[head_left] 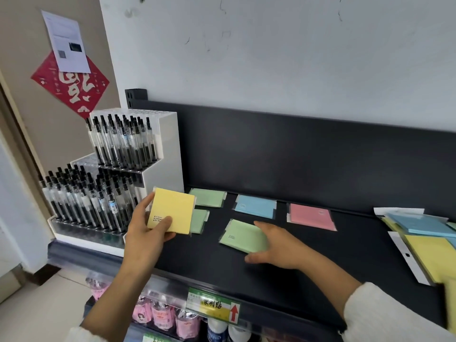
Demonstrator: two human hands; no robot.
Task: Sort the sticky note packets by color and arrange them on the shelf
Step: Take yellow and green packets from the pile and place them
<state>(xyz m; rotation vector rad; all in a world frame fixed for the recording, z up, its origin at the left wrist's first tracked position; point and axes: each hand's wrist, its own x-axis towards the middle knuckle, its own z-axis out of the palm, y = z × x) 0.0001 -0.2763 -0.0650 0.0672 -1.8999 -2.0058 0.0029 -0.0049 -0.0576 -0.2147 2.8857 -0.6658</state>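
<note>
My left hand [145,233] grips a yellow sticky note packet [172,208] and holds it up above the left part of the black shelf [320,267]. My right hand [278,248] lies on the near right corner of a green packet [240,234] that rests flat on the shelf, with the fingers over its edge. Two more green packets lie at the left, one at the back [208,197] and one partly hidden behind the yellow packet [199,220]. A blue packet [255,206] and a pink packet [311,215] lie further right.
A white pen display stand [167,149] full of black pens stands at the shelf's left end. At the right edge lies a loose pile of blue and yellow packets [429,233]. The shelf has a dark back panel [296,154]. Below the front rail hang a price label [213,306] and pink goods.
</note>
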